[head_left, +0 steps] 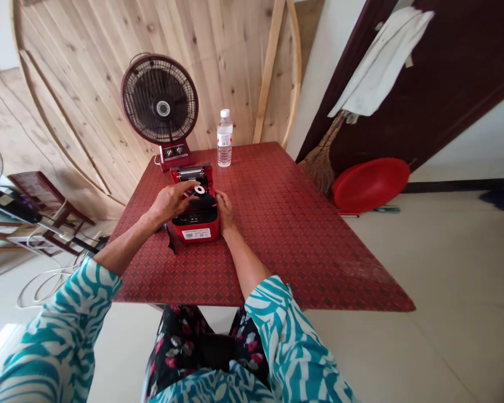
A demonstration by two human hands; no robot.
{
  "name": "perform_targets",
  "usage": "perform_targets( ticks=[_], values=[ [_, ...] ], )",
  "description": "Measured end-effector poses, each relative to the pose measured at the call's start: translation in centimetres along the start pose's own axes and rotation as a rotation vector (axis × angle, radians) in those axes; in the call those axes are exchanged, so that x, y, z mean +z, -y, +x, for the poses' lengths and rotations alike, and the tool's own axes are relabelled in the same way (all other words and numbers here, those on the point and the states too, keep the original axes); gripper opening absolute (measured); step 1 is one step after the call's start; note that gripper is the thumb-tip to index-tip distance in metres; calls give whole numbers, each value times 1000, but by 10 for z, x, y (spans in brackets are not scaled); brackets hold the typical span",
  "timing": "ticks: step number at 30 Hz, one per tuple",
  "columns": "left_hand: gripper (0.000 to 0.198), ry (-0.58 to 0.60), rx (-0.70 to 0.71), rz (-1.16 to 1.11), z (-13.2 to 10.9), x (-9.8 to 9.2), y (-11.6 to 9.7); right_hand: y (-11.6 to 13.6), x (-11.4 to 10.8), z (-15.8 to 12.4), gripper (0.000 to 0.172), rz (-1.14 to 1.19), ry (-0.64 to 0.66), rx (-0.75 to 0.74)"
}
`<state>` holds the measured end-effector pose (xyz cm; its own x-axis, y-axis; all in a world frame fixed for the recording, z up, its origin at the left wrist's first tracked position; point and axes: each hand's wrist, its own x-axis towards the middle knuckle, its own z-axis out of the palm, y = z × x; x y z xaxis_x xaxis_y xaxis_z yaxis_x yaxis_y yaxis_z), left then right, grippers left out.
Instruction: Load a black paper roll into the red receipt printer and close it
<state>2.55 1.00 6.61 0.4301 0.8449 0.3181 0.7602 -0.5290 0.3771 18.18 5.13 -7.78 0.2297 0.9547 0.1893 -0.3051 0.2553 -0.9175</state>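
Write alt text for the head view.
Bare hands work at an open red plastic printer on a red patterned table: the left hand holds a black, white-cored roll over it, the right hand steadies its side. A clear plastic bottle stands behind.

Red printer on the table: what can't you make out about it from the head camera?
Head view only:
The red printer's inside: the left hand covers much of the open top.
The white roll: the left hand's fingers hide part of it.
The printer's front sticker: print too small to read.
The black strip beside the printer: too small to identify.
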Motion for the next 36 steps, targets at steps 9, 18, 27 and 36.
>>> perform_targets(
  ticks=[9,18,27,36],
  values=[
    [46,32,-38,-33,10,-5,9,8,6,-1,32,16,-20,-19],
    [44,-17,-57,1,10,-13,1,12,4,-1,33,-3,4,5],
    [39,-351,-4,-567,-27,-74,-2,6,3,0,32,-17,-10,-6],
    [36,32,122,-115,0,-33,4,5,3,1,32,-17,-6,-10]
  ],
)
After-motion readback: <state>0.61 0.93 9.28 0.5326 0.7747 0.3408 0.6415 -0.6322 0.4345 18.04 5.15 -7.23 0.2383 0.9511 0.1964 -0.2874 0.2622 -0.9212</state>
